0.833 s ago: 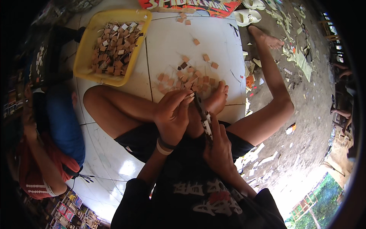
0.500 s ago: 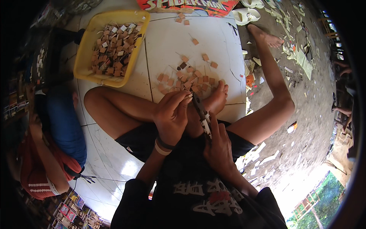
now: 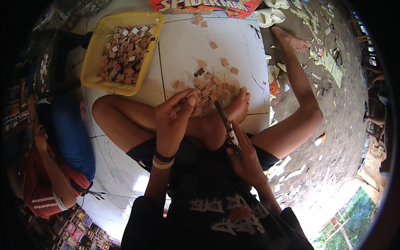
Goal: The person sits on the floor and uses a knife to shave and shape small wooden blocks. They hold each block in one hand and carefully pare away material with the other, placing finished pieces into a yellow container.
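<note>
Brown squares [image 3: 216, 80] lie piled close, apparently for easy reach. Left grip [image 3: 171, 114] nearly pinched, contents unclear; right grip [image 3: 246, 160] wraps dark tool [image 3: 222, 113], seemingly for control.

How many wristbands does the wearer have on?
2: a dark wristband nearest the left hand, and a pale wristband beside it, on the forearm side. The black sleeves could hide more.
</note>
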Tool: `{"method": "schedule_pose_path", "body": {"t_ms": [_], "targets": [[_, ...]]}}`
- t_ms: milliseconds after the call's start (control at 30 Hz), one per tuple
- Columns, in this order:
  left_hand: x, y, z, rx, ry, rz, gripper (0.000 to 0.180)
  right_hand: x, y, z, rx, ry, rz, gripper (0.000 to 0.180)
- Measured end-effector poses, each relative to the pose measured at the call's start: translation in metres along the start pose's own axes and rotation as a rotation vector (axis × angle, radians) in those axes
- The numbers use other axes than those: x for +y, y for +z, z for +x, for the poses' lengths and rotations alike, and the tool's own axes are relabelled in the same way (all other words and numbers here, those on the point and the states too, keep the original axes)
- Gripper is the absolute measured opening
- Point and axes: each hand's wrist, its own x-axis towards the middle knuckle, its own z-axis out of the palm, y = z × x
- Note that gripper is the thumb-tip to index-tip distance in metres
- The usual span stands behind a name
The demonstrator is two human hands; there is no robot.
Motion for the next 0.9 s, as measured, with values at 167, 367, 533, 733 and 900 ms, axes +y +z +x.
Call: {"method": "schedule_pose_path", "body": {"t_ms": [167, 367, 533, 733, 900], "targets": [[0.009, 0.005, -0.004, 0.006, -0.043, 0.051, 0.032, -0.001, 0.0, 0.0, -0.044, -0.05, 0.055, 0.078], [0.009, 0.005, -0.006, -0.029, -0.029, 0.051, 0.03, -0.008, 0.003, 0.0, -0.039, -0.036, 0.088, 0.077], [0.006, 0.002, -0.007, -0.032, -0.029, 0.077, 0.029, -0.011, 0.004, -0.001, -0.04, -0.007, 0.056, 0.076], [0.004, 0.012, -0.008, 0.002, -0.032, -0.008, 0.032, -0.011, 0.006, -0.003, -0.027, -0.009, 0.067, 0.071], [-0.003, 0.024, -0.008, -0.097, -0.136, -0.256, 0.039, -0.007, 0.011, -0.007, -0.002, -0.081, 0.033, 0.062]]}}
